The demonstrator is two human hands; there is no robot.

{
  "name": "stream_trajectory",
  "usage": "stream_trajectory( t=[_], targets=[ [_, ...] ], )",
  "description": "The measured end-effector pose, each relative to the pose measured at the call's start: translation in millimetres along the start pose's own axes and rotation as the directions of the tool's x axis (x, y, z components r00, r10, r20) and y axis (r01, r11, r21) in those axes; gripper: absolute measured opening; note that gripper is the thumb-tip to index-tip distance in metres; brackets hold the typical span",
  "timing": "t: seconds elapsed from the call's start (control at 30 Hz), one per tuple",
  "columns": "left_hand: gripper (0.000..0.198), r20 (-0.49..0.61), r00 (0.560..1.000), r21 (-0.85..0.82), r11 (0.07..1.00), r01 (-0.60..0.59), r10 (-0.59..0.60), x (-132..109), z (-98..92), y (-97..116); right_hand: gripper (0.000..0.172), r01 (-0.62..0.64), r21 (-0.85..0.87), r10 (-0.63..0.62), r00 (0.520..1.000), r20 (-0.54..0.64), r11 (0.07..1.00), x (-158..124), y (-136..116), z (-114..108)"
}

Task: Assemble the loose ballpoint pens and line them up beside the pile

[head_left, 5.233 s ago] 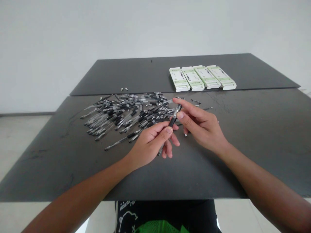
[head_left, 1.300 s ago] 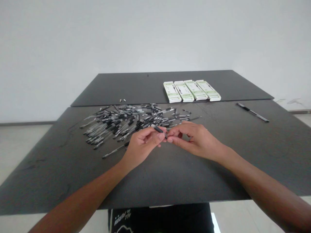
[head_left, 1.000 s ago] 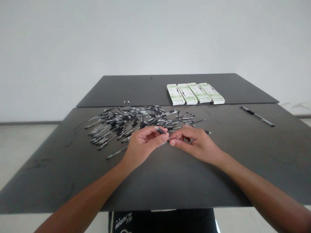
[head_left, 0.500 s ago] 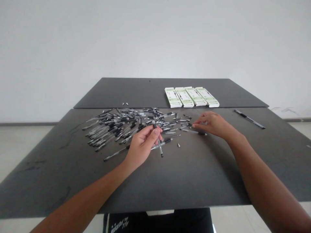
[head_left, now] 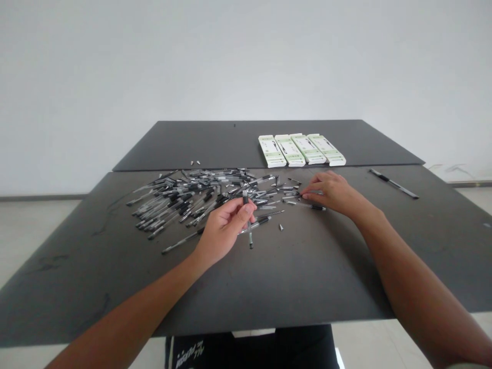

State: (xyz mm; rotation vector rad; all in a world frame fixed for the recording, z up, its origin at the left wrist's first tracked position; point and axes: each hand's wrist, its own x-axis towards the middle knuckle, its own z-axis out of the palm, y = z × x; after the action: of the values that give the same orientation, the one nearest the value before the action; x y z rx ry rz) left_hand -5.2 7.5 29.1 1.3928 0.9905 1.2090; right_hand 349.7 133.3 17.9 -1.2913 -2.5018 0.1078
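My left hand (head_left: 227, 224) is closed, thumb and fingers pinching a clear pen barrel (head_left: 250, 238) with a black grip, held steeply tilted above the table. My right hand (head_left: 331, 193) is at the right edge of the pen pile, its fingertips pressed together low over small loose parts. Whatever lies between those fingertips is too small to make out. Just below them lies a pen part with a black grip (head_left: 318, 207). Left of my left hand spreads a large heap of pen pieces (head_left: 169, 205). A small pen tip (head_left: 281, 227) lies apart between my hands.
Several flat white-and-green boxes (head_left: 272, 151) lie side by side on the rear dark table (head_left: 200, 141). A single pen (head_left: 393, 183) lies at the right. Two small tips (head_left: 195, 162) rest near the seam behind the heap.
The pen barrel in my left hand has turned a little, its lower end shifting left. My right hand stays at nearly the same spot among the small parts. The view has shifted slightly.
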Motion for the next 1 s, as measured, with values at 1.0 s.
stream_trajectory(
  t=[1.0],
  targets=[
    [0.015,0.266,0.964,0.260,0.962,-0.077,0.005,-22.6,15.4,16.1,0.033,0.062,0.996,0.384,0.920,-0.082,0.063,-16.7,-180.3,-28.1]
  ],
)
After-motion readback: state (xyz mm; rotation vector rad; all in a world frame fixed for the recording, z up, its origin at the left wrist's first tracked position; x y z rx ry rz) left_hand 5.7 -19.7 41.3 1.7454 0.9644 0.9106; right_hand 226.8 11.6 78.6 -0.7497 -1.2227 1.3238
